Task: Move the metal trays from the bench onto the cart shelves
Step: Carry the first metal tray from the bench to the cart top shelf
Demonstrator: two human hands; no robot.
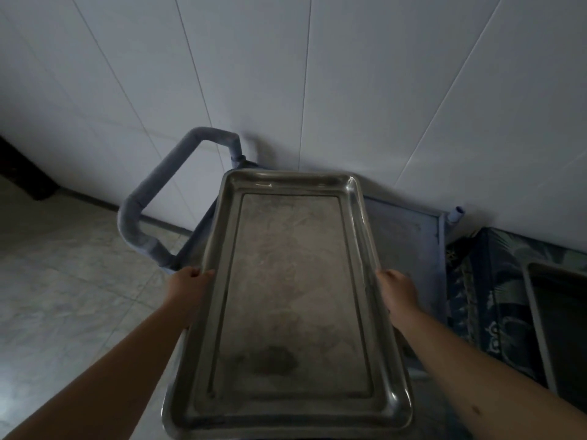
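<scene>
A long rectangular metal tray (289, 300) is being held above a blue cart (409, 236), with its long axis running away from the person toward the white wall (317, 74), one short end close to the body and the other over the cart's far edge. The tray is being kept roughly level, and nothing is being carried in it; only dull smudges and a dark patch near the close end are showing on its flat bottom.

The left rim is being gripped by the left hand (187, 289), with the thumb curled over the raised edge; the other fingers are hidden beneath. The right rim is being gripped by the right hand (397, 292) in the same way, fingers closed around the edge.

The cart's padded handle (152, 198) is sticking out to the left over the tiled floor (63, 281). At the right edge, part of a second tray (559, 328) is lying on a patterned cloth (476, 306); its contents cannot be told.
</scene>
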